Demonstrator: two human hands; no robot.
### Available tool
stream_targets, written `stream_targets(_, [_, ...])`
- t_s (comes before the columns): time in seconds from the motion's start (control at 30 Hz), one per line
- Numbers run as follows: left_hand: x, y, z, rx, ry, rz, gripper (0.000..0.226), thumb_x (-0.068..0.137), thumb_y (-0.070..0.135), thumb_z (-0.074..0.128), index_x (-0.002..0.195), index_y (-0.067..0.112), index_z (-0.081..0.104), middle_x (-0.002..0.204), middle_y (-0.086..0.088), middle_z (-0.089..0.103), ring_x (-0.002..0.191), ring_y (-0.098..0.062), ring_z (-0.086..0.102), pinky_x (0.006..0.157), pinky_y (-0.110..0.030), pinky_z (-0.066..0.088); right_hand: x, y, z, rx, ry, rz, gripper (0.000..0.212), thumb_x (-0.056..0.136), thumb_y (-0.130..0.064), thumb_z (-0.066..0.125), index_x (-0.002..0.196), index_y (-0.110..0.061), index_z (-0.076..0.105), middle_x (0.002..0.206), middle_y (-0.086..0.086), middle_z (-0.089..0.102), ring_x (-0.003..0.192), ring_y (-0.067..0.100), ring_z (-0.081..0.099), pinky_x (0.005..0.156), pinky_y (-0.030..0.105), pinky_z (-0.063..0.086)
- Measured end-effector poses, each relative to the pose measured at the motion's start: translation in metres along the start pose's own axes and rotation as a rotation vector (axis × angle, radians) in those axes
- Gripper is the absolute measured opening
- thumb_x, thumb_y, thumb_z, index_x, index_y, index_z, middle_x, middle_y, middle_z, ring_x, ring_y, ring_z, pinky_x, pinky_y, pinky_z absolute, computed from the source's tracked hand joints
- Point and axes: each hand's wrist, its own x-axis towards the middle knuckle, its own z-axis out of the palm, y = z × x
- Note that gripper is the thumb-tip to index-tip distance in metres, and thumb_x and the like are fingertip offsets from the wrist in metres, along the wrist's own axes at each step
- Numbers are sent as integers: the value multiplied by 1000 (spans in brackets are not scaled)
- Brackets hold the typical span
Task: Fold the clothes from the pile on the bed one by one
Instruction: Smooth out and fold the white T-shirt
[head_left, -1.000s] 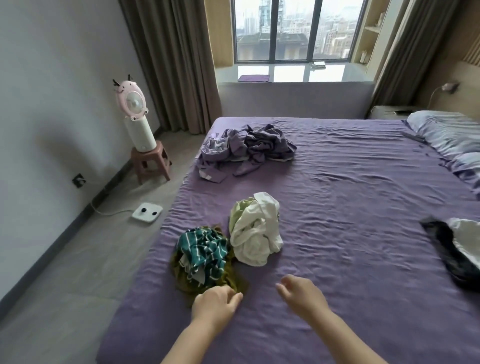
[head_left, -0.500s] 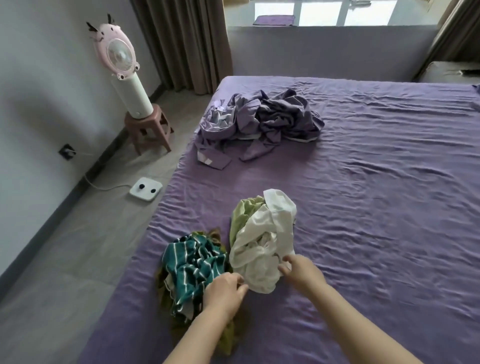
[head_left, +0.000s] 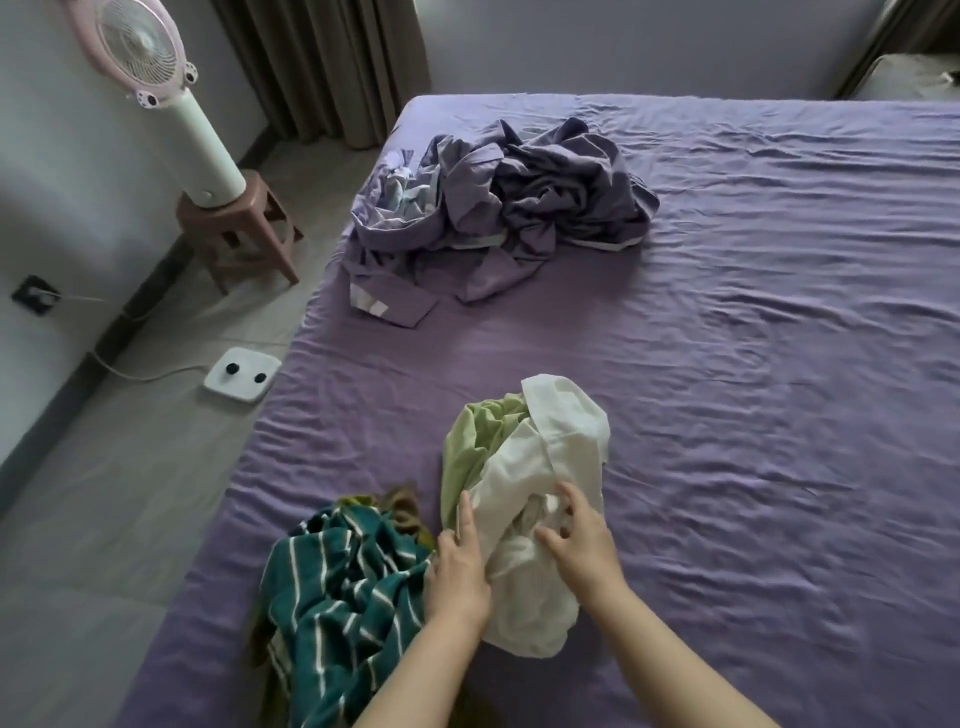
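Note:
A crumpled white garment (head_left: 550, 467) lies on the purple bed (head_left: 753, 415), bunched with a light green garment (head_left: 470, 441). My left hand (head_left: 460, 564) presses against the white garment's left edge, fingers extended. My right hand (head_left: 579, 538) rests on top of it, fingers curled into the fabric. To the left lies a teal garment with white stripes (head_left: 337, 597) over an olive piece (head_left: 402, 506). A heap of purple clothes (head_left: 509, 202) sits farther up the bed.
Left of the bed is grey floor with a white scale (head_left: 241, 374) and its cable. A pink and white fan (head_left: 150, 67) stands on a small pink stool (head_left: 244, 228) by the wall. Brown curtains (head_left: 322, 67) hang behind.
Both hands moved forward from the bed's near edge onto the white garment. The head tilted down and closer, so the window and pillows left the view.

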Motion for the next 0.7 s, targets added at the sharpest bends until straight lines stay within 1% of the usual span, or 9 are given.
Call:
stream_targets(0.1, [-6,-6,-5,-186,109,87,79,85,12,55,152,22,14,122,-9,59,108,-26,58,91,-34,46,-6,-5,-1,86,90,-28,55,84,-9,64,136,-19,46,117,6,56,105,15,53,89,21,40])
stream_targets(0.17, [-15,-1,-29,-345,160,153,59,85,18,63,140,21,44,116,-5,64,107,-22,61,91,-32,48,-10,-13,-17,98,130,-65,42,85,-10,65,126,-14,56,115,6,60,98,12,56,84,19,40])
stream_targets(0.23, [-27,12,-68,-561,119,204,52,82,21,71,131,19,55,119,2,64,110,-14,60,96,-32,48,-17,-24,-41,126,159,-90,31,85,-12,66,115,-12,63,110,5,63,91,11,58,79,18,39])
stream_targets(0.33, [-50,37,-132,-731,13,299,46,78,23,77,121,26,61,118,2,64,107,-14,61,95,-36,51,-33,-48,-84,172,211,-139,19,84,-12,66,103,-16,68,102,2,67,87,13,61,78,21,42])
stream_targets(0.4, [-71,57,-170,-865,-61,341,35,78,19,77,109,29,64,108,-3,66,94,-14,66,84,-34,56,-46,-69,-113,231,241,-177,15,84,-9,66,95,-20,68,95,1,69,87,16,63,80,25,46])
stream_targets(0.47, [-97,81,-202,-986,-118,354,24,84,12,71,106,20,66,91,-3,65,75,-10,65,67,-27,57,-63,-93,-141,305,286,-215,19,83,-7,66,88,-25,67,88,-2,69,85,17,64,80,29,50])
stream_targets(0.53, [-125,103,-231,-1063,-159,377,22,87,7,66,108,13,67,83,-1,62,65,-7,62,60,-22,54,-84,-116,-169,389,340,-257,19,84,-4,65,86,-23,66,82,-5,68,78,15,63,75,22,50])
stream_targets(0.63, [-160,127,-268,-1028,-170,508,49,75,-2,69,121,9,60,86,-3,60,67,-8,59,62,-17,51,-121,-148,-211,426,393,-342,14,86,-3,63,91,-16,67,79,-5,66,67,3,59,63,8,46])
stream_targets(0.7, [-182,139,-288,-776,-88,628,68,68,-3,69,132,11,51,98,-6,58,82,-12,57,70,-17,48,-146,-164,-240,414,419,-386,13,86,-5,64,94,-14,68,80,0,67,66,3,59,65,11,47])
